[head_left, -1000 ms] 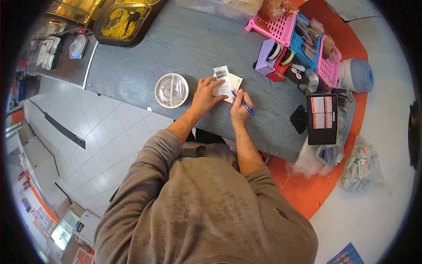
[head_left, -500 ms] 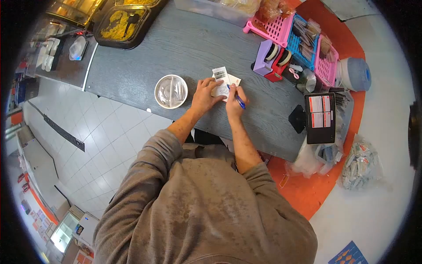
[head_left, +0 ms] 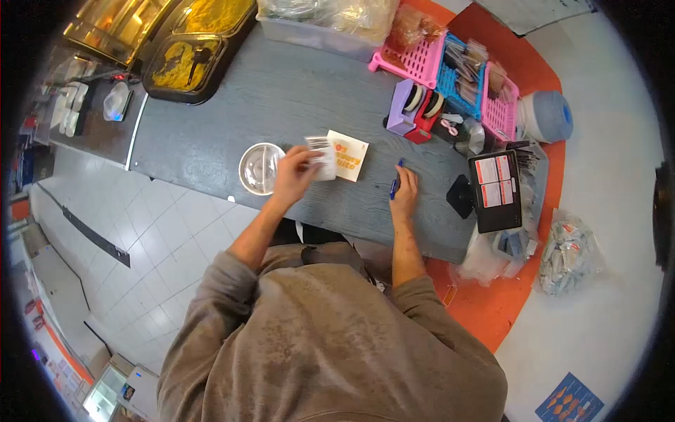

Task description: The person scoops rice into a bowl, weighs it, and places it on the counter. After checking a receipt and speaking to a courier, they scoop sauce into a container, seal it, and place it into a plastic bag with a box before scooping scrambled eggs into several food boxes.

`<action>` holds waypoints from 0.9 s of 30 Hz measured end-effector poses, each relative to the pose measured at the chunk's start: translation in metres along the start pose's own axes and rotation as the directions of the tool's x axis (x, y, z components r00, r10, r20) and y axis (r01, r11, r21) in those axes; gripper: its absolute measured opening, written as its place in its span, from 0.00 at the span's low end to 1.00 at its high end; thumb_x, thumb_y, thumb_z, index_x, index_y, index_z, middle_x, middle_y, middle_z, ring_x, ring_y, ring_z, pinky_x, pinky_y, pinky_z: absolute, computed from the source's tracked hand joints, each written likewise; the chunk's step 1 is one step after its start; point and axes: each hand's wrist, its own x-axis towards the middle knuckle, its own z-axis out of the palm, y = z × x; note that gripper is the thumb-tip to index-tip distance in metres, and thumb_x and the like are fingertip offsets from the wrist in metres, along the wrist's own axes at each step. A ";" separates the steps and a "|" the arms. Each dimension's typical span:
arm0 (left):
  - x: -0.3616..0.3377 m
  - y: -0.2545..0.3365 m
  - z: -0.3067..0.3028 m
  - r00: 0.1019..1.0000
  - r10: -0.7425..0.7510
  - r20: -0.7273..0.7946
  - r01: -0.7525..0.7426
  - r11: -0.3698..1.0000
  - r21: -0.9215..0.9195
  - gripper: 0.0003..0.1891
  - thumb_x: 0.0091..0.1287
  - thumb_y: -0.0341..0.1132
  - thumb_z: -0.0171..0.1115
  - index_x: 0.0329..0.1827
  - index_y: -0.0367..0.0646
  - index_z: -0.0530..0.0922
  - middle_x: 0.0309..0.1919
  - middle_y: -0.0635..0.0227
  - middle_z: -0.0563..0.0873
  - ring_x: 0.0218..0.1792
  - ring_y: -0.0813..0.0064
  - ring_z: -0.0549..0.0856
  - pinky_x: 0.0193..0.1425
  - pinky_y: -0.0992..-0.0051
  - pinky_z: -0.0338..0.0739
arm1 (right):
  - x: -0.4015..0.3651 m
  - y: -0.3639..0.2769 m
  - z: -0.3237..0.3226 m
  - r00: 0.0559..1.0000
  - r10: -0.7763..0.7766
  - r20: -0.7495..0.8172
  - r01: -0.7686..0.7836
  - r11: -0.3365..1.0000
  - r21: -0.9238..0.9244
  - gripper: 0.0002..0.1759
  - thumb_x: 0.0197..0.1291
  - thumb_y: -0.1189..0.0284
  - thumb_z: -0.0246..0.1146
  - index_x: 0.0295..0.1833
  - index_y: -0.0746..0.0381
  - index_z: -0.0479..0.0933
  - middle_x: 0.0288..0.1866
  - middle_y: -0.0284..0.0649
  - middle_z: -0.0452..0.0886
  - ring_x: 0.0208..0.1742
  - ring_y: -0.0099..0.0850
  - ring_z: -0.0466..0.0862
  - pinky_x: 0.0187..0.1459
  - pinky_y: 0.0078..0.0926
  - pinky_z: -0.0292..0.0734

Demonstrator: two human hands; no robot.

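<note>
My left hand point(head_left: 294, 172) pinches a small printed paper slip point(head_left: 323, 159), raised off the counter and blurred. Beside it lies a white card point(head_left: 354, 156) with orange and yellow lettering, partly covered by the slip. A round white tub point(head_left: 260, 169) with a clear lid stands just left of my left hand. On the right, my right hand point(head_left: 405, 195) is low at the counter with its fingers closed against a blue pen point(head_left: 394, 186). The pen's tip end points away from me.
On the grey counter point(head_left: 232, 126) stand purple and red tape dispensers point(head_left: 401, 109), pink baskets point(head_left: 415, 65), a blue basket point(head_left: 450, 88) and a tablet on a stand point(head_left: 496, 190). Food trays point(head_left: 186, 67) are at far left. A clear bin point(head_left: 316, 35) sits at the back.
The slip has come up off the card and moved left in my left hand. My right hand has gone right and down with the pen, away from the paper. The camera view has shifted slightly.
</note>
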 end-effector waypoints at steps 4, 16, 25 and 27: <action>-0.022 -0.028 -0.058 0.996 -0.056 -0.073 0.070 0.978 0.198 0.19 0.55 0.19 0.64 0.51 0.43 0.81 0.49 0.61 0.80 0.39 0.72 0.82 0.38 0.77 0.80 | 0.025 0.030 -0.012 0.998 0.003 0.059 0.007 0.983 -0.183 0.18 0.60 0.80 0.54 0.55 0.59 0.76 0.49 0.50 0.77 0.54 0.44 0.76 0.52 0.38 0.70; 0.026 -0.035 0.040 0.978 -0.002 0.208 -0.039 0.981 0.189 0.21 0.58 0.26 0.64 0.56 0.46 0.78 0.59 0.59 0.77 0.53 0.58 0.81 0.51 0.64 0.80 | 0.110 0.068 0.023 0.552 0.735 0.393 -0.454 -0.130 0.882 0.10 0.50 0.71 0.70 0.39 0.60 0.82 0.34 0.35 0.80 0.35 0.30 0.78 0.39 0.27 0.74; 0.031 -0.021 0.029 0.946 -0.211 0.248 0.072 0.878 0.473 0.20 0.58 0.34 0.66 0.55 0.59 0.80 0.66 0.63 0.64 0.56 0.54 0.78 0.56 0.59 0.77 | 0.093 0.046 0.026 0.658 0.713 0.243 -0.751 0.595 0.286 0.12 0.47 0.69 0.69 0.36 0.65 0.85 0.41 0.45 0.85 0.46 0.34 0.83 0.50 0.27 0.72; 0.027 -0.032 0.032 0.977 -0.026 0.210 -0.076 0.884 0.462 0.20 0.57 0.36 0.67 0.55 0.59 0.81 0.65 0.60 0.65 0.55 0.52 0.78 0.56 0.59 0.77 | 0.097 -0.023 0.028 0.731 0.493 0.471 -0.680 0.477 0.557 0.14 0.51 0.68 0.67 0.40 0.65 0.85 0.49 0.43 0.83 0.57 0.33 0.78 0.57 0.27 0.67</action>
